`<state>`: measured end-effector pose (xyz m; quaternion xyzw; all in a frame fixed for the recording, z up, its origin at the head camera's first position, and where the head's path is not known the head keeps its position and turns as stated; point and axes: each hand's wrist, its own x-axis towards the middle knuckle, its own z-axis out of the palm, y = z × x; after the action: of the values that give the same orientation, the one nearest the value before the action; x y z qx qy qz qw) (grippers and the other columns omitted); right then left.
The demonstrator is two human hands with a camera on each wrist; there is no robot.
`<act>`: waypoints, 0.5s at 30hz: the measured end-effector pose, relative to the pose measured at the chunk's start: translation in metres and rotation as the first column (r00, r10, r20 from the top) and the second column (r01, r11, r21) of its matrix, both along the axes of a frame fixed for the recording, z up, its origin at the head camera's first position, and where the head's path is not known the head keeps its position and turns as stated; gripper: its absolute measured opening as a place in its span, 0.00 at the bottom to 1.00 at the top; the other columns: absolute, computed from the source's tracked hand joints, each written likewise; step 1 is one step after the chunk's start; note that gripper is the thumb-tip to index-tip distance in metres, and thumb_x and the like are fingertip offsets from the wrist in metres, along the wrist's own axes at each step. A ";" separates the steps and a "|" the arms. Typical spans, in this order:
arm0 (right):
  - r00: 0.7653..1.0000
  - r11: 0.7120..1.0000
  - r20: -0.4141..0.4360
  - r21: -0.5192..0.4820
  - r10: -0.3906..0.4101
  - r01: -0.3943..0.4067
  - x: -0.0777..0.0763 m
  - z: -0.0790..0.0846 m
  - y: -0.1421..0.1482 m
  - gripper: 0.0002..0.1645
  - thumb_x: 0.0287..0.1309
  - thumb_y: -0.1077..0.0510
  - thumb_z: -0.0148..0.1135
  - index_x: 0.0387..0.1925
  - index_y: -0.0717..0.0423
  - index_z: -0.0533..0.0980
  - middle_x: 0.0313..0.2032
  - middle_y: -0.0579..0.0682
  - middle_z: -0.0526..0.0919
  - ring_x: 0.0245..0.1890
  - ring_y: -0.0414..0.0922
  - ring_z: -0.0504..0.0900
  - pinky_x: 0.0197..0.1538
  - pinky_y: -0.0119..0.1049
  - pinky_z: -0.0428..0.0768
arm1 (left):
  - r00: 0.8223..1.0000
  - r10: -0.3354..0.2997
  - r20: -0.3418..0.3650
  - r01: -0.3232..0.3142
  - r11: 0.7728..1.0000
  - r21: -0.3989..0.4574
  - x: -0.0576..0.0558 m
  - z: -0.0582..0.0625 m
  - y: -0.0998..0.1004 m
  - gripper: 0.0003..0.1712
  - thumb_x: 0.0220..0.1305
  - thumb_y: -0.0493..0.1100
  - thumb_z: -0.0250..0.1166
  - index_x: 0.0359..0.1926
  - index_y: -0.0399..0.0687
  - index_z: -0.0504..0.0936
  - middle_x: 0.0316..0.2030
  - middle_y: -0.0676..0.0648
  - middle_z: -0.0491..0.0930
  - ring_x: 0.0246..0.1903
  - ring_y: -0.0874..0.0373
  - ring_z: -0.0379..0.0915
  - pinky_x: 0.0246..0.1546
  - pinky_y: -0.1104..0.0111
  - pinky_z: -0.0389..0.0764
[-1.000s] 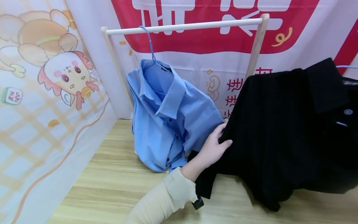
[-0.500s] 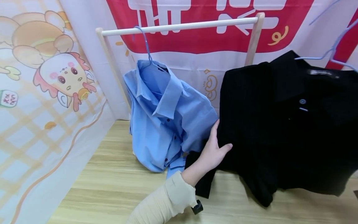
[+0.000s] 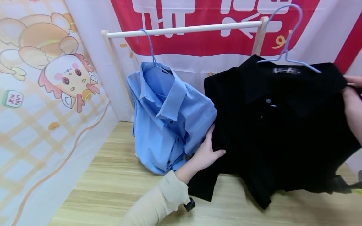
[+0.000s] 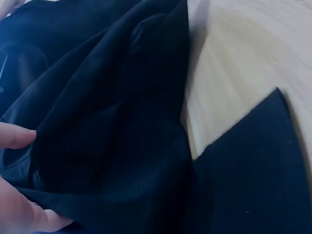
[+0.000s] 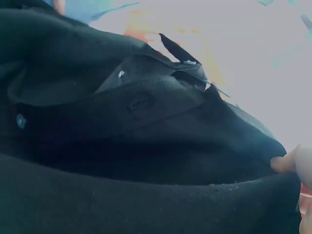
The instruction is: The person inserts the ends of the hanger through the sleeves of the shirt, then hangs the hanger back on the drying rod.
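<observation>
A black button shirt (image 3: 282, 135) hangs on a light blue hanger (image 3: 286, 51) whose hook stands above the collar, just in front of the rack's right post. With thumb and fingers my left hand (image 3: 205, 153) holds the shirt's left-hand side; the left wrist view shows the fingers (image 4: 24, 212) on either side of the dark cloth. At the far right my right hand (image 3: 353, 106), partly cut off by the frame, grips the other shoulder. Its thumb (image 5: 287, 163) pinches the fabric in the right wrist view. The remaining right fingers are mostly hidden.
A light blue shirt (image 3: 169, 116) hangs by its own blue hanger (image 3: 151, 47) from a rack with a white rail (image 3: 198, 29), touching my left hand. Below lies a wood-patterned tabletop (image 3: 107, 188). Printed cloth (image 3: 22, 131) covers the left side and back.
The black shirt has shifted left and turned more toward the camera, its hanger coming fully into view. My right hand has appeared at the right edge. My left hand has moved slightly left.
</observation>
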<state>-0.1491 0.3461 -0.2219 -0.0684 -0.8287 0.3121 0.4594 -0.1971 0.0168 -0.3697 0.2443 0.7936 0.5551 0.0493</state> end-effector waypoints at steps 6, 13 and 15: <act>0.998 0.998 -0.055 0.065 -0.006 0.009 -0.001 0.010 -0.031 0.18 0.76 0.58 0.54 0.57 0.61 0.82 0.50 0.47 0.84 0.42 0.19 0.63 0.54 0.18 0.64 | 1.000 -0.019 0.004 0.019 0.999 -0.034 -0.006 -0.003 -0.011 0.57 0.67 0.37 0.66 0.83 0.49 0.36 0.81 0.47 0.38 0.78 0.50 0.39 0.75 0.53 0.51; 0.997 0.984 -0.057 0.176 0.042 -0.031 -0.009 0.021 -0.051 0.19 0.76 0.59 0.53 0.58 0.64 0.81 0.52 0.67 0.82 0.47 0.46 0.73 0.59 0.19 0.61 | 1.000 -0.004 0.027 0.005 1.000 -0.002 -0.010 0.000 -0.022 0.56 0.69 0.35 0.65 0.83 0.50 0.35 0.81 0.51 0.35 0.78 0.56 0.33 0.76 0.56 0.46; 0.999 0.981 -0.038 0.190 0.032 -0.024 -0.012 0.025 -0.055 0.20 0.76 0.57 0.52 0.59 0.62 0.81 0.53 0.66 0.82 0.50 0.57 0.74 0.60 0.19 0.60 | 1.000 0.002 0.027 -0.003 1.000 0.006 -0.011 0.000 -0.024 0.56 0.69 0.35 0.65 0.83 0.50 0.35 0.81 0.52 0.35 0.78 0.57 0.33 0.76 0.57 0.46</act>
<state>-0.1608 0.2910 -0.1973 -0.0062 -0.8459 0.2396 0.4764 -0.2076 -0.0072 -0.3693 0.2359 0.7915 0.5608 0.0586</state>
